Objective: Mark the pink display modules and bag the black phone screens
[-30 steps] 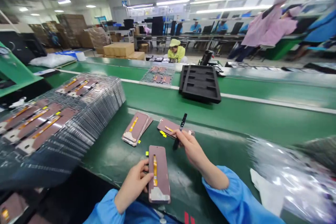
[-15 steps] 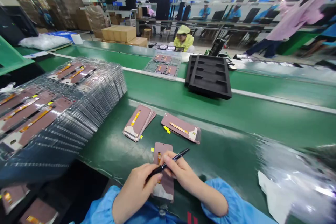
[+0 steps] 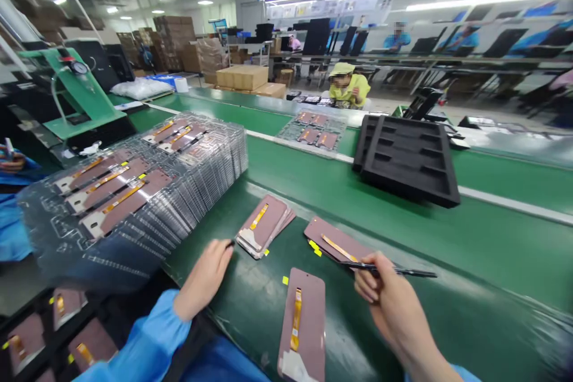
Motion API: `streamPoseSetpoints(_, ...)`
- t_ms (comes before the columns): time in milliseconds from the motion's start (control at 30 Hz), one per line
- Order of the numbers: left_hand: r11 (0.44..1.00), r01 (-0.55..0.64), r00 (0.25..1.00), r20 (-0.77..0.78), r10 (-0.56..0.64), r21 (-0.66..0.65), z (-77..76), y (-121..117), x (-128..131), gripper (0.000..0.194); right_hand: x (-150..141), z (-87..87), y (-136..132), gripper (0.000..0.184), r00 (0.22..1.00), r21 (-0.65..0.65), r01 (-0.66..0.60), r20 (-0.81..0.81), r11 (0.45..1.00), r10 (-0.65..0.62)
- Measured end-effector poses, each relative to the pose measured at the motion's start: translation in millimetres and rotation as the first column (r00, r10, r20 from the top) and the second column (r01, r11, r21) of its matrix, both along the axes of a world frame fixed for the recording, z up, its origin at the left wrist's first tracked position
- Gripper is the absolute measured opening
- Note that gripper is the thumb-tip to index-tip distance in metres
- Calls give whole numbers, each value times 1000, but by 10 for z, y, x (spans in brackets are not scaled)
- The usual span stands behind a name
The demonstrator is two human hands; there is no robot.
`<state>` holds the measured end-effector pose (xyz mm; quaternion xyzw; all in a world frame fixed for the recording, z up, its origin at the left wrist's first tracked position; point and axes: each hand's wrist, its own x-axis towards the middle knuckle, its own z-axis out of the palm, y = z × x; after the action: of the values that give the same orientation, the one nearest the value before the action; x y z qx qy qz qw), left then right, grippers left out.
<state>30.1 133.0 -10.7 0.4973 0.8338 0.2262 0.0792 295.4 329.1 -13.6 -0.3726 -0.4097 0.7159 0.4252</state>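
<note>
My right hand (image 3: 389,295) is closed around a slim black pen (image 3: 418,273), its thin end pointing left over a stack of phone screens (image 3: 333,236). My left hand (image 3: 206,274) is closed, with a small black piece that looks like the pen cap (image 3: 230,244) showing at its fingertips. Between my hands, a single phone screen (image 3: 308,304) lies on the green bench, orange flex cable up and a yellow tab at its upper left. Near my left fingertips is another fanned stack of phone screens (image 3: 264,221).
Tall stacked clear trays (image 3: 197,191) holding screens fill the left. Black foam trays (image 3: 405,158) sit across the bench at right, beside a clear tray (image 3: 333,122) of screens. A black crate (image 3: 40,325) is at lower left; a person in yellow (image 3: 353,86) sits opposite.
My hands have come apart: the right moved right with the pen, the left moved left with the small black piece. The single screen is uncovered. The view has swung left.
</note>
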Motion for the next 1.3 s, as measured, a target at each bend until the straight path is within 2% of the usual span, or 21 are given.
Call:
streamPoseSetpoints(67,999,-43,993,-107,44,13,-57,294,-300,38,-64,-97,-131,41,997,55,-56,57,997,53)
streamPoseSetpoints(200,996,-94,966,-242,90,-5,-133,898,-686,28,-82,-227,-259,42,988,193,-84,145,978,56)
streamPoseSetpoints(300,989,-144,946,-292,141,10,-130,1107,-808,24,-60,-233,-231,44,988,180,-117,124,977,95)
streamPoseSetpoints(400,986,-147,934,-317,163,73,-95,1021,-733,35,-72,-240,-214,47,987,99,-149,77,984,142)
streamPoseSetpoints(467,987,-91,939,-319,129,130,-82,849,-546,38,-88,-273,-226,44,985,70,-160,76,985,155)
streamPoseSetpoints(500,987,-40,945,-315,88,156,-83,747,-416,35,-94,-296,-240,42,983,74,-164,94,984,156)
streamPoseSetpoints(567,974,144,952,-293,-88,174,-106,548,-107,23,-105,-342,-280,37,974,112,-175,161,978,156)
streamPoseSetpoints(600,942,284,932,-281,-228,179,-126,464,56,20,-110,-361,-306,37,967,135,-184,203,974,155)
streamPoseSetpoints(633,857,479,866,-263,-425,191,-150,399,214,17,-117,-376,-334,37,959,157,-193,240,969,152)
streamPoseSetpoints(667,789,582,807,-254,-533,194,-175,356,357,15,-125,-386,-362,39,951,178,-201,271,963,148)
streamPoseSetpoints(733,688,700,712,-266,-650,194,-226,332,574,16,-146,-399,-413,40,939,222,-211,318,952,134)
streamPoseSetpoints(833,653,746,656,-316,-685,134,-292,388,703,25,-173,-422,-460,37,916,315,-236,387,919,102)
streamPoseSetpoints(900,655,752,642,-314,-699,79,-324,424,703,27,-182,-446,-473,34,896,392,-266,438,881,76)
streamPoseSetpoints(1100,685,728,673,-212,-709,20,-331,442,676,28,-213,-498,-472,22,841,637,-365,539,679,-53)
streamPoseSetpoints(1300,706,708,702,-119,-702,12,-302,457,680,26,-249,-442,-479,18,807,701,-437,582,564,-97)
